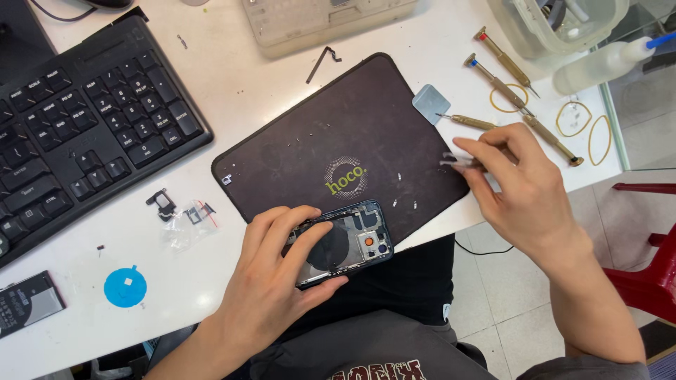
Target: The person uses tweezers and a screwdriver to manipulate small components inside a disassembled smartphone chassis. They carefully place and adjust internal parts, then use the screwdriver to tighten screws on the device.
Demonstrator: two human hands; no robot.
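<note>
1. The left hand (271, 271) lies over the opened phone housing (352, 243), fingers spread across its top and thumb under its near edge, pinning it down.
2. The housing rests at the near edge of the dark work mat (338, 134), partly overhanging the bench's near edge above the person's lap; its round coil and camera cut-outs face up.
3. The right hand (524, 186) hovers at the mat's right corner, thumb and forefinger pinched narrow on a pair of tweezers (454, 162) whose tips point left over the mat.
4. Tiny screws (399, 177) are scattered on the mat near the tweezer tips.
5. Just beyond the right hand, near the bench's right edge, lie several brass-handled screwdrivers (503, 88), a small grey metal pry plate (430, 103) and rubber bands (598, 137).
6. A black keyboard (84, 127) fills the far-left corner.
7. Toward the near-left edge sit a blue round sticker (125, 287), a small clear bag of parts (189, 222) and a flat battery (28, 304).
</note>
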